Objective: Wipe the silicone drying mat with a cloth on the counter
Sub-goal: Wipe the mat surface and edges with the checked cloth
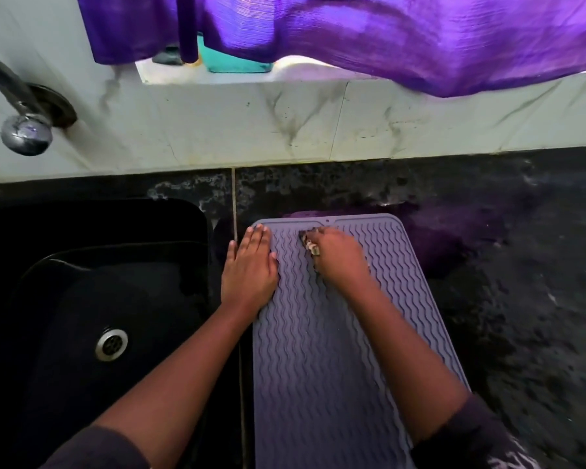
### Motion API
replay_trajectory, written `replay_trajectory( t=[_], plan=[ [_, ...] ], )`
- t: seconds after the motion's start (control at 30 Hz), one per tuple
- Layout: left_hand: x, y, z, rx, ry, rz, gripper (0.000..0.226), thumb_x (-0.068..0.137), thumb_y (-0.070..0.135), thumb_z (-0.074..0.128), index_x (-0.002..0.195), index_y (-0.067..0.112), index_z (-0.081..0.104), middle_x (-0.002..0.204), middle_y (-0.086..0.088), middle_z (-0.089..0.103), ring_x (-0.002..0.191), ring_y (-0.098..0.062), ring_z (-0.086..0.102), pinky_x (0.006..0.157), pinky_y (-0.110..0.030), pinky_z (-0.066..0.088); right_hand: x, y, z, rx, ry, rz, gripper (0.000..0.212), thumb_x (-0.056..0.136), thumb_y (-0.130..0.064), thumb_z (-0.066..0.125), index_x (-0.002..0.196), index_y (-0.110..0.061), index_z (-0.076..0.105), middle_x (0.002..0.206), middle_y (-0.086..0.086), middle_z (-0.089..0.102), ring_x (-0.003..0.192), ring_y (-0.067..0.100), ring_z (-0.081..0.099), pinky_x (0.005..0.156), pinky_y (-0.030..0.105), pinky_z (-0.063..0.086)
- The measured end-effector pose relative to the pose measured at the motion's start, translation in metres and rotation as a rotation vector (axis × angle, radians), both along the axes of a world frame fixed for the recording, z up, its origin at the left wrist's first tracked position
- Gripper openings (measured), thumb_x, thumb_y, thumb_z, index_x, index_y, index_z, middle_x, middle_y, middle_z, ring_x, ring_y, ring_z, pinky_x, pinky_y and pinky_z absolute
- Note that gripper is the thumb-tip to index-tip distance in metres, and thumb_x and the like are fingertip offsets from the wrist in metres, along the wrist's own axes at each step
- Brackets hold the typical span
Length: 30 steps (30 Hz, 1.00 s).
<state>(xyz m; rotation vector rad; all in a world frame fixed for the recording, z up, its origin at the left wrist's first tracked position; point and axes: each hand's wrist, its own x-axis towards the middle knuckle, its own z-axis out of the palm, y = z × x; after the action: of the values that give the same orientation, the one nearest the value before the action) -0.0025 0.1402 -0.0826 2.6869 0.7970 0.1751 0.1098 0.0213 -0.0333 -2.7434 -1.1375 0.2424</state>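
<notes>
A grey-lilac silicone drying mat (pixel 322 340) with wavy ridges lies lengthwise on the dark stone counter (pixel 515 299). My left hand (pixel 249 265) lies flat with straight fingers on the mat's far left edge, pressing it down. My right hand (pixel 340 253) sits near the mat's far end, fingers curled round a small bunched cloth (pixel 310 243). Only a brownish bit of the cloth shows under the fingers, touching the mat.
A black sink (pixel 82 299) with a metal drain (pixel 111 344) lies left of the mat. A metal tap (pixel 26 132) juts from the tiled wall at far left. A purple curtain (pixel 386 35) hangs above a window ledge holding a teal container (pixel 230 64).
</notes>
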Motion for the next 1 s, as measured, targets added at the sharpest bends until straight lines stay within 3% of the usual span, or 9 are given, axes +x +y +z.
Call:
replay_trajectory(
  t=[0.1, 0.2, 0.33, 0.53, 0.67, 0.77, 0.83, 0.9, 1.0],
  plan=[
    [-0.001, 0.001, -0.001, 0.002, -0.014, 0.0, 0.055, 0.099, 0.03, 0.027, 0.151, 0.016, 0.015, 0.159, 0.002, 0.013, 0.147, -0.011, 0.005, 0.118, -0.038, 0.001, 0.01, 0.004, 0.024, 0.016, 0.158, -0.133, 0.034, 0.091, -0.015, 0.05, 0.122, -0.023, 0.059, 0.115, 0.01, 0.065, 0.103, 0.028, 0.06, 0.086, 0.038, 0.048],
    [0.0, 0.001, -0.002, 0.01, -0.006, -0.001, 0.055, 0.099, 0.03, 0.026, 0.151, 0.017, 0.014, 0.16, 0.002, 0.012, 0.147, -0.011, 0.005, 0.118, -0.038, 0.0, -0.001, 0.026, 0.007, 0.265, 0.048, -0.131, 0.035, 0.094, -0.018, 0.046, 0.127, -0.019, 0.054, 0.128, 0.008, 0.057, 0.116, 0.028, 0.052, 0.092, 0.039, 0.044],
    [0.0, 0.0, -0.001, 0.019, 0.002, 0.005, 0.055, 0.099, 0.03, 0.026, 0.151, 0.016, 0.014, 0.16, 0.002, 0.012, 0.147, -0.011, 0.005, 0.118, -0.038, 0.0, -0.011, 0.035, -0.035, 0.22, -0.068, -0.037, 0.047, 0.09, -0.024, 0.045, 0.136, -0.015, 0.045, 0.142, 0.01, 0.045, 0.136, 0.03, 0.032, 0.112, 0.044, 0.025],
    [-0.001, -0.004, 0.002, 0.018, 0.008, 0.006, 0.055, 0.099, 0.029, 0.025, 0.151, 0.016, 0.012, 0.16, 0.001, 0.011, 0.147, -0.013, 0.005, 0.118, -0.039, 0.0, -0.001, 0.034, -0.034, 0.232, -0.088, 0.007, 0.047, 0.09, -0.023, 0.046, 0.136, -0.013, 0.044, 0.143, 0.01, 0.044, 0.137, 0.029, 0.029, 0.113, 0.043, 0.025],
    [-0.001, -0.003, 0.003, 0.014, 0.013, 0.015, 0.055, 0.099, 0.029, 0.025, 0.151, 0.016, 0.013, 0.16, 0.001, 0.011, 0.147, -0.013, 0.005, 0.118, -0.039, -0.001, -0.019, 0.025, -0.026, 0.154, -0.049, -0.007, 0.048, 0.095, -0.015, 0.039, 0.143, -0.013, 0.034, 0.15, 0.011, 0.033, 0.141, 0.028, 0.022, 0.115, 0.038, 0.019],
    [-0.001, -0.003, 0.004, 0.007, 0.015, 0.009, 0.055, 0.099, 0.029, 0.025, 0.151, 0.015, 0.013, 0.16, 0.001, 0.011, 0.147, -0.013, 0.005, 0.118, -0.039, -0.001, -0.06, -0.004, -0.016, 0.106, -0.042, -0.037, 0.052, 0.094, -0.011, 0.043, 0.144, -0.014, 0.028, 0.152, 0.012, 0.028, 0.141, 0.029, 0.022, 0.113, 0.041, 0.026],
    [-0.001, -0.002, 0.004, 0.006, 0.012, 0.007, 0.055, 0.099, 0.028, 0.026, 0.151, 0.015, 0.013, 0.16, 0.001, 0.011, 0.147, -0.013, 0.004, 0.118, -0.039, -0.001, -0.078, -0.019, -0.005, 0.046, -0.005, -0.014, 0.051, 0.093, -0.009, 0.048, 0.141, -0.016, 0.035, 0.148, 0.012, 0.036, 0.135, 0.029, 0.034, 0.108, 0.04, 0.034],
    [-0.001, -0.001, 0.004, -0.002, 0.01, 0.005, 0.055, 0.099, 0.029, 0.026, 0.151, 0.016, 0.013, 0.16, 0.001, 0.011, 0.147, -0.012, 0.004, 0.117, -0.038, -0.001, -0.075, -0.025, 0.014, 0.019, 0.068, -0.053, 0.042, 0.091, -0.012, 0.054, 0.132, -0.021, 0.047, 0.131, 0.006, 0.053, 0.111, 0.022, 0.055, 0.094, 0.034, 0.048],
    [-0.001, -0.001, 0.004, -0.006, -0.004, 0.008, 0.055, 0.099, 0.029, 0.027, 0.151, 0.016, 0.015, 0.16, 0.002, 0.012, 0.147, -0.012, 0.005, 0.117, -0.038, -0.001, -0.057, -0.027, 0.039, 0.044, 0.056, -0.153, 0.035, 0.09, -0.021, 0.057, 0.125, -0.024, 0.054, 0.113, 0.0, 0.059, 0.09, 0.015, 0.057, 0.077, 0.026, 0.049]
  ],
)
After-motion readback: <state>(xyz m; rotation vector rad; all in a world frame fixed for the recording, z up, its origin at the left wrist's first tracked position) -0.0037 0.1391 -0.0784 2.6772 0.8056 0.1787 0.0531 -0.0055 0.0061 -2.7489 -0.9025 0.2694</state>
